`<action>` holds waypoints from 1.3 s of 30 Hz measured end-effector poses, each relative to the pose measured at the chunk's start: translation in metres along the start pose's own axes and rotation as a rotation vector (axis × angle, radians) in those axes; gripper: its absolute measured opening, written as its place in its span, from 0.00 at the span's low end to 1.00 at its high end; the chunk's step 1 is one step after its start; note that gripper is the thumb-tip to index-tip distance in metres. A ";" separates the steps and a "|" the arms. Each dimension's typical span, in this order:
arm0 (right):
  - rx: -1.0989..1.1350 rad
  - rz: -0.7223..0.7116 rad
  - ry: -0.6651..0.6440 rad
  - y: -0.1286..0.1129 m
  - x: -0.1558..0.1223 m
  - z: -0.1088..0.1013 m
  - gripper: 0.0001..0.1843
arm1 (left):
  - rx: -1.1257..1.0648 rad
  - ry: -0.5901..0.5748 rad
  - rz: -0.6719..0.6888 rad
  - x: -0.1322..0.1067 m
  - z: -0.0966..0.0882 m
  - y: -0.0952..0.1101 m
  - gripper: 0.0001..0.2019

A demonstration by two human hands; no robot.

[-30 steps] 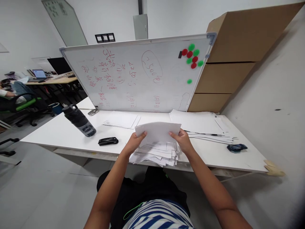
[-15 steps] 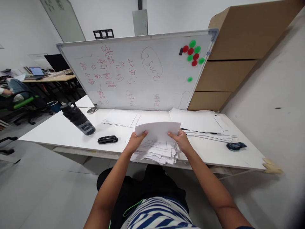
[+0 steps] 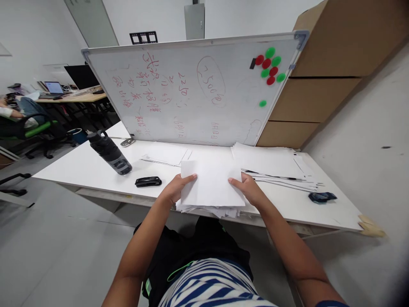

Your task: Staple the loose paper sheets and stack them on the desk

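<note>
A white sheet of paper (image 3: 212, 187) is held by its two sides in front of me; whether it is one sheet or several I cannot tell. My left hand (image 3: 179, 185) is closed on its left edge, thumb on top. On the right edge my right hand (image 3: 247, 186) grips in the same way. Beneath lies an uneven pile of papers (image 3: 220, 212) at the table's front edge, mostly covered by the held paper. A black stapler (image 3: 148, 181) lies to the left of my left hand.
A dark bottle (image 3: 110, 152) stands at the left on the white table (image 3: 76, 166). Behind is a whiteboard (image 3: 191, 94) with red writing and magnets. A wide paper stack (image 3: 268, 161) and a dark object (image 3: 322, 197) are at right, thin papers (image 3: 166, 154) at back left. Cardboard boxes (image 3: 319, 98) rise behind.
The held paper has tipped from raised and curved to flatter, facing me, and now covers most of the pile. Both hands keep their grip. The camera view has shifted slightly.
</note>
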State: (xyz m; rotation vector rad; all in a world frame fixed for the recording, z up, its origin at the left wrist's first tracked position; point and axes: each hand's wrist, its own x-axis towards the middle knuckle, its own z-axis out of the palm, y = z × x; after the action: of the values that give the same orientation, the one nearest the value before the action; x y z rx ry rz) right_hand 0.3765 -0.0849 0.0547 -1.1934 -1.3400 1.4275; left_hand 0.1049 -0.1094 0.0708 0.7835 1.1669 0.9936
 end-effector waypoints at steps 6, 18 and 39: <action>0.104 0.128 -0.009 0.020 0.003 0.008 0.21 | -0.001 0.057 -0.083 -0.004 -0.007 -0.015 0.30; -0.008 0.058 0.102 0.016 0.007 0.013 0.22 | 0.227 0.336 0.331 -0.008 -0.037 -0.009 0.26; -0.187 0.050 -0.100 -0.003 0.074 0.110 0.13 | 1.286 0.708 0.616 0.019 -0.200 -0.056 0.22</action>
State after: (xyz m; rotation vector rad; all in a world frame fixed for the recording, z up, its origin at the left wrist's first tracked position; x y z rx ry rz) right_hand 0.2536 -0.0363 0.0480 -1.2979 -1.5507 1.4377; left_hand -0.0762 -0.1129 -0.0337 1.9856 2.3144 0.9581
